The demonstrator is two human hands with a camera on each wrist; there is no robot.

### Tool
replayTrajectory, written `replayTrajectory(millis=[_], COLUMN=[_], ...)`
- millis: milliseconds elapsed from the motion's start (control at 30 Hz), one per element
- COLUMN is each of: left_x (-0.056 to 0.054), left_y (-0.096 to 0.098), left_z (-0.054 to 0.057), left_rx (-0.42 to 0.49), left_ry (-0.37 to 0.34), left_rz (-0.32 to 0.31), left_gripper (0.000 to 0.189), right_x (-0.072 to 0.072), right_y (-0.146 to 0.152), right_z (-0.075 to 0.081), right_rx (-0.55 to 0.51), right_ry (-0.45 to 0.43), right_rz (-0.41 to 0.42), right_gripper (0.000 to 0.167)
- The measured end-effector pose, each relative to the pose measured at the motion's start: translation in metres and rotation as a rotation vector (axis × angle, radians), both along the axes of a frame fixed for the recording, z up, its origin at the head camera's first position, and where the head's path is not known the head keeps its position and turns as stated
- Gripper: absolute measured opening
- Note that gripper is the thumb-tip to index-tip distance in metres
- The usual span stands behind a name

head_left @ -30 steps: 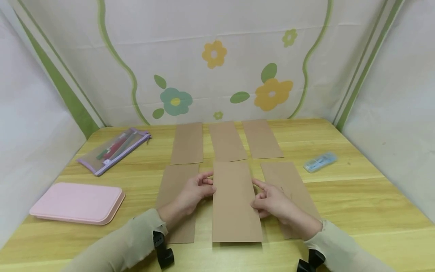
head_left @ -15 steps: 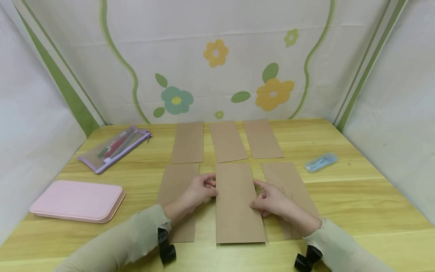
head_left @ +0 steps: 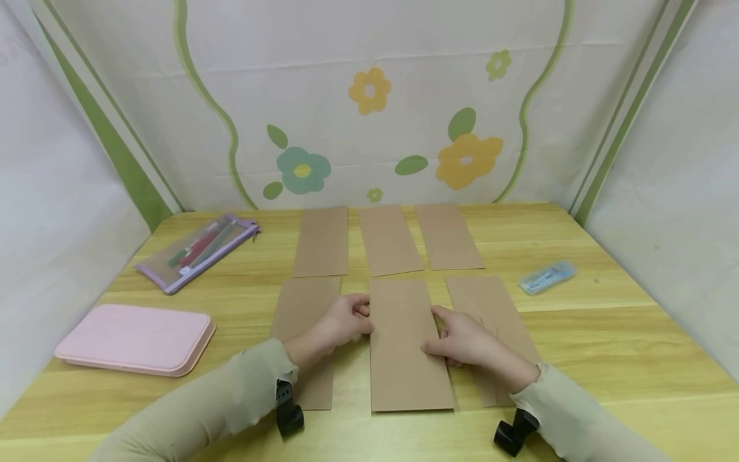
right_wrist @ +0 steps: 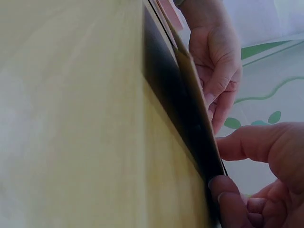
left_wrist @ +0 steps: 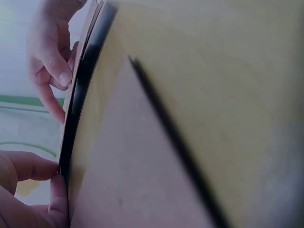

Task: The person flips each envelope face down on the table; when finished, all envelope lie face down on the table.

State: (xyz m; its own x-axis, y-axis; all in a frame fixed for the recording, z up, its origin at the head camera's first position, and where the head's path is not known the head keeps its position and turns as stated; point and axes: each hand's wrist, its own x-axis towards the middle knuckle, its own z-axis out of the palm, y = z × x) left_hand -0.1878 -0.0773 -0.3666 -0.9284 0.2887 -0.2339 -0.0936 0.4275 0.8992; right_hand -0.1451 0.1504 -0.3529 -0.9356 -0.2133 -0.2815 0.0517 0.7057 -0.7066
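Note:
A flat, layered brown kraft-paper piece (head_left: 404, 359) lies at the front middle of the table in the head view, long side toward the person. My left hand (head_left: 340, 322) pinches its left edge between thumb and forefinger. On the opposite edge my right hand (head_left: 464, 340) holds it, thumb on top and forefinger along the side. The right wrist view shows the thumb (right_wrist: 223, 187) at the paper's edge and a dark gap under the paper. Similar brown pieces flank it: one (head_left: 303, 305) under the left forearm, another (head_left: 479, 295) with a seam partly behind the right hand.
Three more brown pieces lie in a back row, left (head_left: 321, 242), middle (head_left: 390, 240) and right (head_left: 449, 237). A pink case (head_left: 135, 337) and a mesh zip pouch (head_left: 199, 253) with pens sit at the left. A small clear-blue box (head_left: 547, 277) is at the right.
The held paper has come down closer to the table and slightly toward the person; its far end now stands apart from the back row. Both hands have kept their hold.

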Motion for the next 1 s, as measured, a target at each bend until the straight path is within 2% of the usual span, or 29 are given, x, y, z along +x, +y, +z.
replayTrajectory(millis=[233, 433, 700, 1000], left_x=[-0.0006, -0.0005, 0.0025, 0.0066], left_y=[0.0057, 0.0072, 0.007, 0.0052], left_z=[0.0022, 0.0046, 0.0058, 0.0087], left_rx=[-0.105, -0.142, -0.12, -0.005], left_ry=[0.07, 0.064, 0.082, 0.026], left_rz=[-0.044, -0.064, -0.074, -0.033], left_gripper=[0.069, 0.072, 0.071, 0.072], right_x=[-0.001, -0.0011, -0.001, 0.0023], right_y=[-0.0008, -0.0011, 0.0005, 0.004], right_z=[-0.0019, -0.0012, -0.0012, 0.0009], right_rx=[0.092, 0.099, 0.063, -0.003], right_ry=[0.033, 0.033, 0.02, 0.018], right_rz=[0.017, 0.006, -0.024, -0.01], right_gripper=[0.077, 0.078, 0.076, 0.075])
